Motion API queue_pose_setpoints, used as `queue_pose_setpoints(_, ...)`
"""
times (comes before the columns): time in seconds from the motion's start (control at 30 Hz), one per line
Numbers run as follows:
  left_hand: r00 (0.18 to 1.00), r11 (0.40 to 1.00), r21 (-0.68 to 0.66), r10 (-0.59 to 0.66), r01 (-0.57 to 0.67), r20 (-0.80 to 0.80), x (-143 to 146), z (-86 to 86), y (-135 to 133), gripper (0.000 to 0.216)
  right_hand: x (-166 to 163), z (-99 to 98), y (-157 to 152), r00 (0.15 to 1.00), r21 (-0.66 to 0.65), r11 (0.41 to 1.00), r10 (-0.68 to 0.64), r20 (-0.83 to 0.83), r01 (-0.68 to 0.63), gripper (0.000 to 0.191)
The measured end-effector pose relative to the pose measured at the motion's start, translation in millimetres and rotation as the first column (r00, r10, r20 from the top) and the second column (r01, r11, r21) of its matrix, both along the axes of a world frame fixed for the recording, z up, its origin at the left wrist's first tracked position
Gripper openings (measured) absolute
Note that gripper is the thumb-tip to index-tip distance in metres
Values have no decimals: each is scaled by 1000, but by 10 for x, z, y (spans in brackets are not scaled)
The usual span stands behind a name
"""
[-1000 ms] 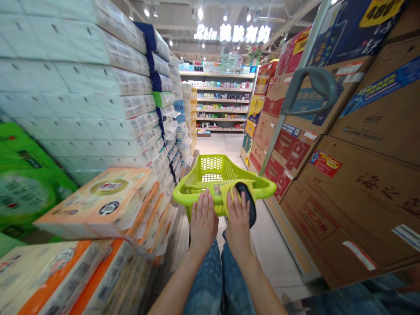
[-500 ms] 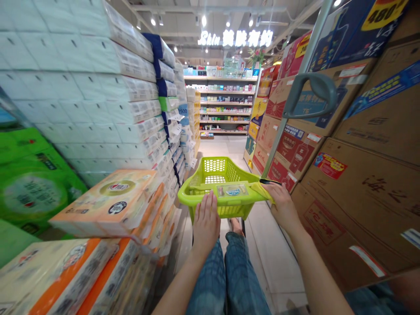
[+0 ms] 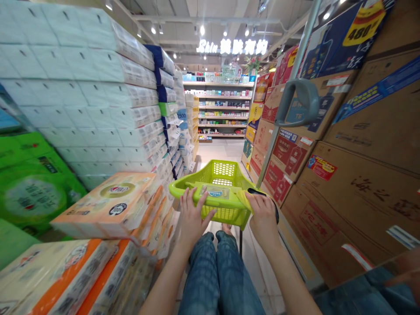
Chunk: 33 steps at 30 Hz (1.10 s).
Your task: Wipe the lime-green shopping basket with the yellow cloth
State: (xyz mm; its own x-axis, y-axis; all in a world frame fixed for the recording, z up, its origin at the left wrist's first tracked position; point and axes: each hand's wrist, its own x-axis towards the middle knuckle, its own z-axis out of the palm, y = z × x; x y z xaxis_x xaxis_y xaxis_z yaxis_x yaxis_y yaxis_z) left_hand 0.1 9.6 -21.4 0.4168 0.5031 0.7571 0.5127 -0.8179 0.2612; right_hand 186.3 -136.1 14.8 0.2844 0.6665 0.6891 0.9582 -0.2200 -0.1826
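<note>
A lime-green shopping basket (image 3: 226,175) on a wheeled stand is right in front of me in a shop aisle. My left hand (image 3: 192,214) rests on the basket's near rim, fingers spread over its edge beside a small label. My right hand (image 3: 262,214) presses a yellow cloth (image 3: 244,199) with a dark part against the basket's near right corner, fingers curled over it. My legs in blue jeans (image 3: 216,271) show below the basket. A grey pull handle (image 3: 300,103) on a metal pole rises at the basket's right.
Wrapped tissue packs (image 3: 108,109) are stacked high on the left, with orange-and-white packs (image 3: 108,205) low and near. Brown and red cardboard cartons (image 3: 354,144) line the right. The tiled aisle floor (image 3: 223,146) runs ahead to stocked shelves (image 3: 223,109).
My right hand with the cloth moved from the basket's near middle out to its right corner. The basket has shifted slightly left. My left hand stayed on the rim.
</note>
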Motion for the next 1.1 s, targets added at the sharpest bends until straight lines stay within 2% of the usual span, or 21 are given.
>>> queue_pose_setpoints(0.1, 994, 996, -79, 44, -37, 100, -17, 48, 117, 41, -342, -28, 2, 1000, 20, 1000, -17, -14, 18, 60)
queue_pose_setpoints(0.2, 987, 994, -95, 70, -57, 143, 11, 135, 85, 38, -662, -88, 19, 998, 63, 997, 36, -45, -33, 65)
queue_pose_setpoints(0.27, 997, 999, -49, 1, 2, 78, 25, 158, -18, 42, -799, -131, -4, 995, 83, 994, 79, -66, -73, 68)
queue_pose_setpoints(0.33, 992, 993, 8, -117, 118, -42, 15, 133, -139, 46, -823, -169, -77, 988, 95, 987, 137, -74, -129, 69)
queue_pose_setpoints(0.4, 988, 987, 53, -149, 151, -43, -23, 78, -225, 48, -708, -203, -183, 965, 94, 965, 253, -73, -246, 67)
queue_pose_setpoints(0.5, 980, 978, 63, -195, 197, -40, -91, 12, -256, 52, -321, -255, -300, 888, 155, 895, 439, -139, -418, 63)
queue_pose_setpoints(0.63, 964, 966, 22, -258, 259, -61, -118, 30, -222, 50, 180, -303, -261, 793, 304, 855, 509, -335, -421, 56)
queue_pose_setpoints(0.73, 955, 960, -17, -278, 278, -98, -106, 80, -220, 48, 172, -308, -218, 792, 328, 874, 472, -388, -360, 58)
queue_pose_setpoints(0.83, 945, 956, -52, -293, 288, -148, -102, 120, -240, 48, -197, -267, -214, 868, 308, 914, 365, -338, -265, 66)
queue_pose_setpoints(0.97, 941, 955, -55, -295, 290, -164, -97, 142, -280, 52, -756, -124, -80, 964, 82, 979, 201, -175, -189, 73)
queue_pose_setpoints(1.03, 946, 958, -51, -287, 283, -151, -86, 137, -296, 53, -895, -48, 20, 981, -11, 989, 146, -129, -148, 72)
queue_pose_setpoints(1.1, 952, 960, -44, -278, 275, -130, -75, 120, -305, 54, -931, -10, 59, 984, -47, 988, 143, -108, -148, 72)
